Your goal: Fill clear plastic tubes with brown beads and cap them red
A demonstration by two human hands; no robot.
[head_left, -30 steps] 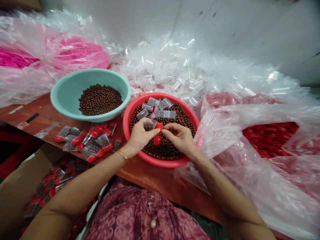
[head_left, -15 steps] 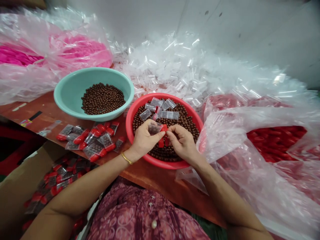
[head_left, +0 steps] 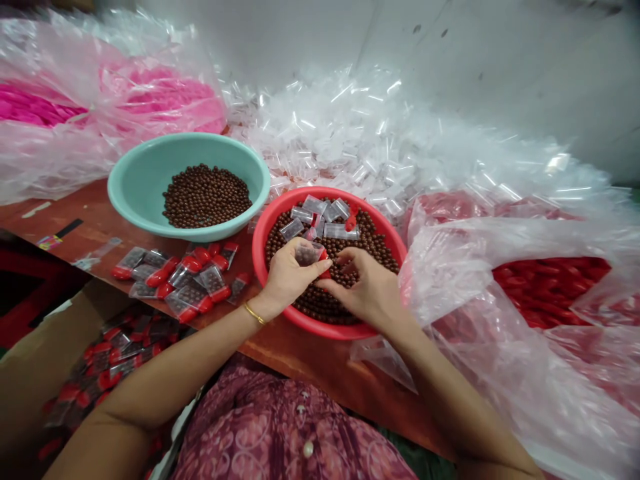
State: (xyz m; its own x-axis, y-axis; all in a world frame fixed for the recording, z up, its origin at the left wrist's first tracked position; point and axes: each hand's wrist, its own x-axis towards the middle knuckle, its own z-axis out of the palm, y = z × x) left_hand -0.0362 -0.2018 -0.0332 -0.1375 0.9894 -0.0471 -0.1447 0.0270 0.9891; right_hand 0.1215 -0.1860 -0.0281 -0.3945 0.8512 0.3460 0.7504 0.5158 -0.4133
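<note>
My left hand (head_left: 293,275) is closed on a small clear plastic box with a red cap (head_left: 309,252), held tilted over the red basin (head_left: 260,267). My right hand (head_left: 367,287) is just to its right, thumb and index finger apart, with the thumb tip close to the red end of the box; whether it touches is hard to see. Under both hands lie brown beads (head_left: 373,240). Several clear empty boxes (head_left: 341,231) rest on the beads toward the far side, with a small red piece (head_left: 352,217) beside them.
Left of the basin stands a teal basin (head_left: 135,193) with brown beads. Capped filled boxes (head_left: 187,300) lie on the table, more in a carton (head_left: 30,360) below. Clear boxes (head_left: 370,133) are heaped behind. A bag of red parts (head_left: 550,290) sits right, pink parts (head_left: 165,100) far left.
My right hand's fingers have opened from a pinch at the red cap. A small red piece now lies among the clear boxes in the basin. My left hand keeps its hold.
</note>
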